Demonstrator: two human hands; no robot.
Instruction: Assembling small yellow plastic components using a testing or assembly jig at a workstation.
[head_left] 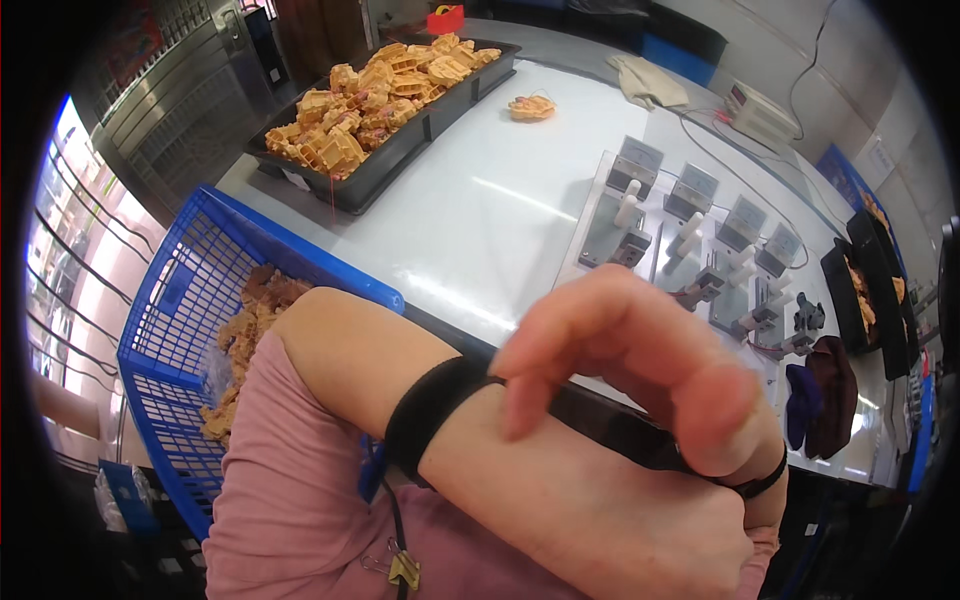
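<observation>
My left arm crosses in front of me from the left, with a pink sleeve (270, 470) pushed up and a wide black band (435, 405) round the forearm. My left hand (690, 540) is at the lower right, its fingers turned under and hidden. Over it is my right hand (620, 345), somewhat blurred, with curled fingers held apart and nothing visible between them. One fingertip hangs at the left forearm near the band; I cannot tell whether it touches. Round the right wrist runs a thin black strap (765, 478).
A black tray (430, 125) heaped with tan moulded parts (380, 95) stands at the far left; one tan part (531, 108) lies apart. A blue basket (165, 400) is left. Right are a test fixture with gauges (690, 195), a dark cloth (830, 390) and black bins (860, 300).
</observation>
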